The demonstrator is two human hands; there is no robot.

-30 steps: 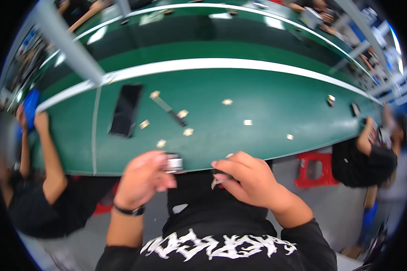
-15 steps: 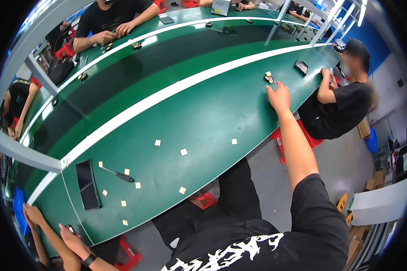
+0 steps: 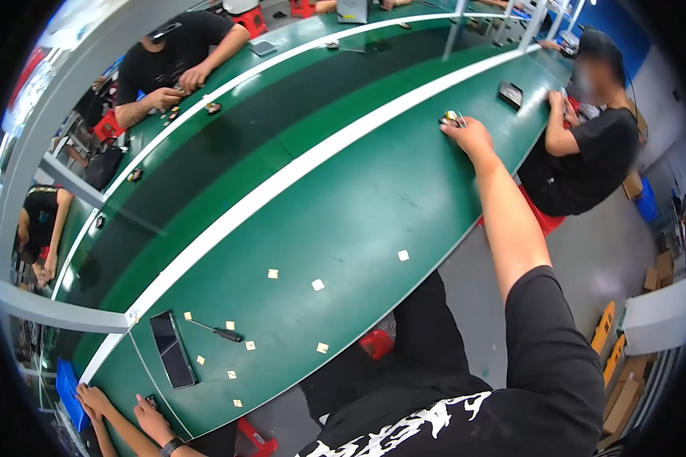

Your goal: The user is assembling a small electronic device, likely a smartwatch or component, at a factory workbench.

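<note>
Far to the right, my right hand reaches out with its fingers closed round a small dark assembly that has yellow and white bits and a thin wire-like part. Its exact kind is too small to tell. My left hand, with a dark band on its wrist, is at the lower left by the bench edge. A small dark object shows between its thumb and fingers. Nearest to it on the green bench lie a black phone, a screwdriver with a dark handle, and several cream square pieces.
A black tray lies beyond my right hand, near a co-worker on the right. Another person's hand rests by a blue bin. A white strip divides the bench from a dark belt. Grey frame posts rise left.
My right hand has closed on the small assembly, which lay just ahead of the fingers before. The whole view has shifted, so the phone, screwdriver and squares appear lower and farther right.
</note>
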